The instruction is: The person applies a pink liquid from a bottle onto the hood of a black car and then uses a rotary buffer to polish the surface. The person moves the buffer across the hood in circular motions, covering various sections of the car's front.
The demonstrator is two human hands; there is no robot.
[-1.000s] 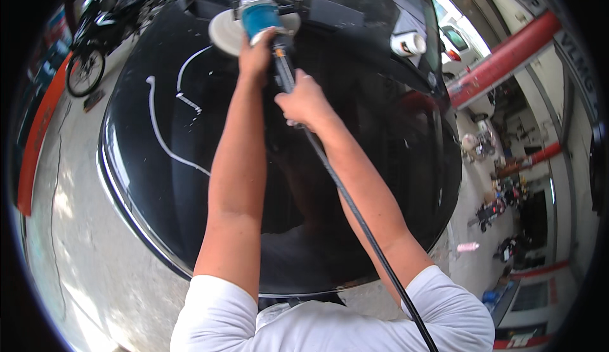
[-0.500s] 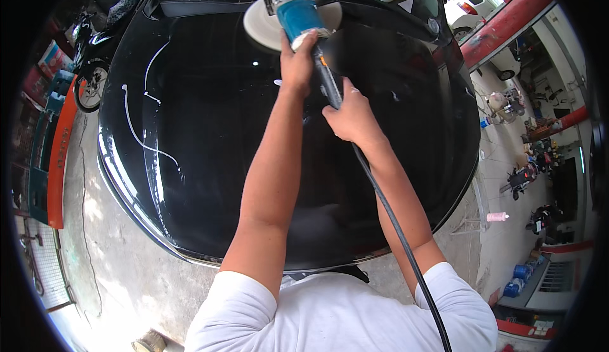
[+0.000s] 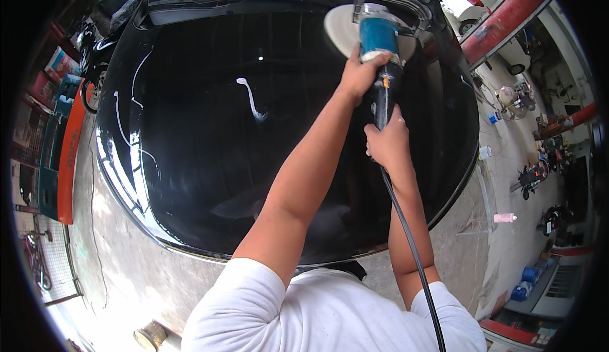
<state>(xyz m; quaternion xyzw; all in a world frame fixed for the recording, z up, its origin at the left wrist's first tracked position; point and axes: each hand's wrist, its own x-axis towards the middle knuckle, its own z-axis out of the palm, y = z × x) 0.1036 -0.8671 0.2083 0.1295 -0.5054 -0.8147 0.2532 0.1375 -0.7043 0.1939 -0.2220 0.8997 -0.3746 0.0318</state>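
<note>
Car workshop: black car hood, polisher, concrete floor.

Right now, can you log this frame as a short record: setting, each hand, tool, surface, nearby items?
setting: outdoor workshop yard, concrete ground
left hand: grips the polisher body just behind its head
right hand: grips the polisher's rear handle
tool: blue polisher with white pad, black cord trailing back
surface: glossy black car hood, white compound streak
nearby: pink bottle on the ground at right
</note>
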